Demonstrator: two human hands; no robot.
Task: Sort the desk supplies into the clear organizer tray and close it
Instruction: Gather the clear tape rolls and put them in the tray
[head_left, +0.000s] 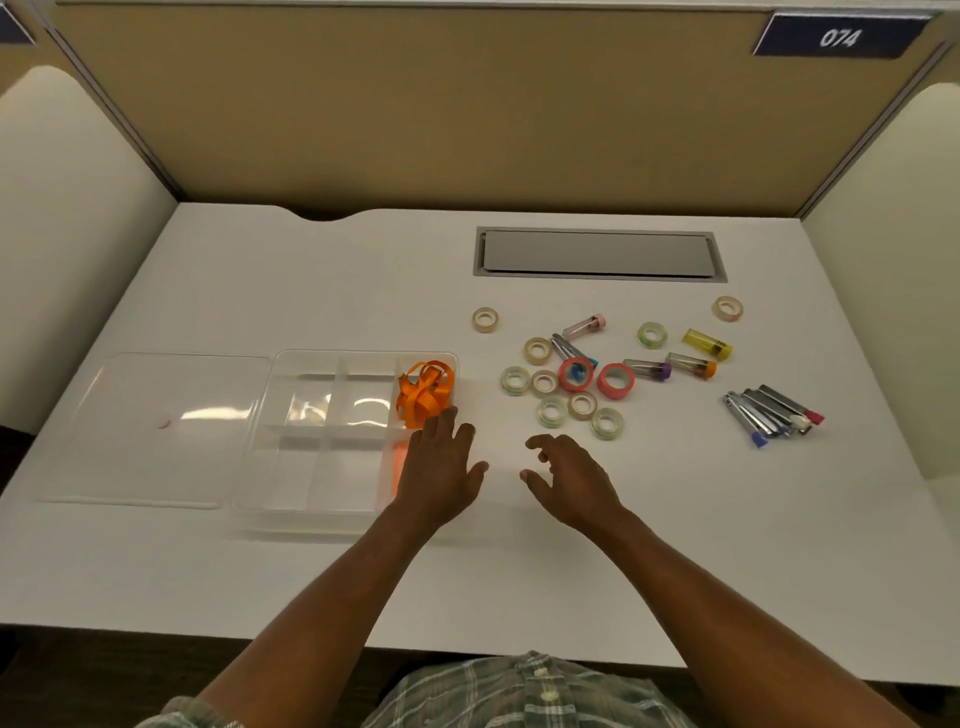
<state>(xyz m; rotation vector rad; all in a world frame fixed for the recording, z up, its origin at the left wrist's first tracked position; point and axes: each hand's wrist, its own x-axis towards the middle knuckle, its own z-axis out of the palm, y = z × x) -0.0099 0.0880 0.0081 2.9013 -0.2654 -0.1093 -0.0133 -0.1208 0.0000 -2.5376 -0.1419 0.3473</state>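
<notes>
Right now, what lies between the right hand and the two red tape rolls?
Three small pale tape rolls lie between the right hand and the red tape rolls (head view).

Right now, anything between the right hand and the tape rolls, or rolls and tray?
Nothing visible between the right hand and the nearest tape roll. Toward the organizer tray, the left hand is over its right edge, and orange ribbon fills the back right compartment.

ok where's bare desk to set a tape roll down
Bare desk lies behind the tray and lid, left of the hatch, and in the near right corner below the tube pile. Crowded: the tape rolls and loose tubes between tray and pile.
</notes>
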